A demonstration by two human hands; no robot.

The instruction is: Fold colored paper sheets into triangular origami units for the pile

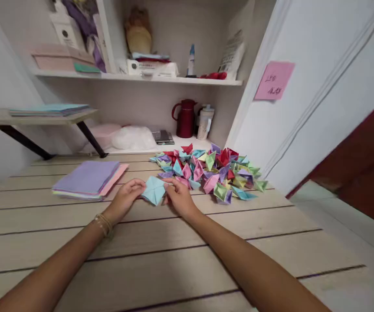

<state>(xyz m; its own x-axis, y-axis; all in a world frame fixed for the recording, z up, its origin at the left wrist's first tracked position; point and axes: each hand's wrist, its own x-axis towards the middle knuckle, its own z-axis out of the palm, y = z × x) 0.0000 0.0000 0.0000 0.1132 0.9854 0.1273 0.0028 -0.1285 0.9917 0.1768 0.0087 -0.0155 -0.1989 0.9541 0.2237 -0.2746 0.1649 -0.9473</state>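
Observation:
A light blue sheet of origami paper (154, 190), folded into a small creased square with one corner towards me, is held just above the table between my two hands. My left hand (127, 197) pinches its left corner, thumb and fingers closed on the edge. On the opposite corner, my right hand (178, 197) grips the paper the same way. Just beyond my right hand lies a heap of folded paper boats (210, 184) in pink, red, green, purple, yellow and blue. To the left of my left hand sits a stack of coloured paper (86, 178), purple on top.
A slatted wooden table (135, 268) spreads beneath my arms. At the left stands a small raised shelf (44, 117) on black legs, bearing more paper. Behind are a red jug (186, 119), a tumbler (205, 122) and a white plastic bag (134, 138). A pink note (274, 80) sticks to the right wall.

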